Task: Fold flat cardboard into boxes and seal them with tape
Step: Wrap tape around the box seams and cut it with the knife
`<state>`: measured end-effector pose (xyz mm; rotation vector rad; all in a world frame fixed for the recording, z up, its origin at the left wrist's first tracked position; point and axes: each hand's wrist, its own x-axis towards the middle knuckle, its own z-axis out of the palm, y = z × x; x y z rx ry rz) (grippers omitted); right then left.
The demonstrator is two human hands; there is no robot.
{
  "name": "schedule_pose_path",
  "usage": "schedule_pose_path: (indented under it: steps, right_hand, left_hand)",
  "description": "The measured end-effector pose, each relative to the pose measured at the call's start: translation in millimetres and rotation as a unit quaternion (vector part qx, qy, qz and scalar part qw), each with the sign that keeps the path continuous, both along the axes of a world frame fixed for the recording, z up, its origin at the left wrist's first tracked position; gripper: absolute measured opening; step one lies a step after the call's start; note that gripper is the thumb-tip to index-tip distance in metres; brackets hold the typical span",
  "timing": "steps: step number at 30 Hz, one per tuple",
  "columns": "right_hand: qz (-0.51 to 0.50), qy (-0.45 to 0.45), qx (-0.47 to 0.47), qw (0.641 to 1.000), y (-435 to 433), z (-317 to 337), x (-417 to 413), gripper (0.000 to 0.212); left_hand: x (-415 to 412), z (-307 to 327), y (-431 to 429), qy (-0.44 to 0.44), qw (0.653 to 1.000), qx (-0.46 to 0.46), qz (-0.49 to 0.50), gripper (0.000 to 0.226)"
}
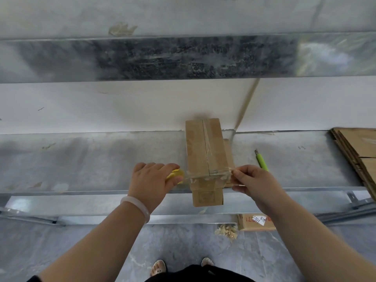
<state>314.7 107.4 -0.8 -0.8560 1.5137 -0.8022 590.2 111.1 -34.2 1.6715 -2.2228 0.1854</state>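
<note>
Working at grey metal desk (101, 159), standing at its front edge. Spotting stack of flat cardboard (358, 151) at far right of desk, so probably more boxes left to make.

Handling one folded box (203, 151) lying mid-desk, long axis pointing away, near end overhanging the front edge. Noting clear tape already running down the long top seam.

Gripping yellow tape roll (176, 174) with left hand (150, 184), just left of box, fingers (173, 166) curled over the roll. Pinching the free tape end with right hand (254, 180), just right of box, fingers (240, 169) closed tight on it. Stretching clear tape strip (207, 175) crosswise over box top near the close end. Looking like it is touching cardboard, but not yet wrapped down the sides or cut.

Leaving green knife (262, 161) on desk right of box, near right hand, not touching.

Judging this box as folded, main seam done, cross strip in progress. Pressing down and cutting remaining. Not calling the far end taped or untaped, too blurred.
</note>
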Motion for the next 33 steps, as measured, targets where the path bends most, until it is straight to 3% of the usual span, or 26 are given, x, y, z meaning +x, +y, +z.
schedule_pose_path:
  steps: [4, 7, 13, 20, 23, 25, 26, 28, 30, 33]
  right_hand:
    - [-0.039, -0.117, 0.031, 0.992, 1.0, -7.6, 3.1, 0.005]
    - [-0.086, -0.214, 0.047, 0.972, 4.5, -14.8, 7.8, 0.006]
    - [-0.156, -0.327, 0.123, 0.924, 11.2, -27.7, 13.6, 0.010]
    - [-0.169, -0.327, 0.129, 0.921, 11.5, -33.7, 17.0, 0.007]
    - [-0.152, -0.220, 0.102, 0.958, 7.8, -33.2, 14.7, 0.015]
    - [-0.129, -0.029, 0.034, 0.991, 7.9, -29.9, 10.7, 0.021]
    - [-0.123, 0.077, -0.019, 0.989, 9.8, -26.3, 9.1, 0.021]
    - [-0.104, 0.215, -0.190, 0.952, 15.8, -13.7, 10.2, 0.018]
    - [-0.038, 0.267, -0.383, 0.884, 16.6, -5.7, 18.3, 0.018]
    - [0.123, 0.314, -0.506, 0.794, 5.2, -14.9, 33.2, 0.023]
  left_hand:
    - [-4.8, -1.2, -3.8, -0.007, 1.000, 0.015, -0.025, 0.048]
    - [-7.9, -2.3, -6.0, -0.011, 0.999, 0.019, -0.034, 0.047]
    - [-10.5, -3.1, -5.9, -0.004, 0.999, 0.015, -0.047, 0.049]
    - [-13.9, -0.1, -5.7, 0.006, 0.999, 0.027, -0.046, 0.058]
    - [-14.2, 1.7, -6.3, 0.005, 0.999, 0.028, -0.043, 0.058]
    - [-14.6, 2.5, -6.4, 0.005, 0.999, 0.030, -0.043, 0.056]
    - [-14.6, 2.5, -6.3, 0.005, 0.999, 0.032, -0.044, 0.054]
    - [-14.4, 1.8, -6.6, 0.006, 0.998, 0.038, -0.046, 0.048]
    - [-14.1, 1.1, -7.4, 0.004, 0.998, 0.040, -0.045, 0.046]
    - [-13.0, 0.3, -8.4, 0.004, 0.998, 0.044, -0.042, 0.045]
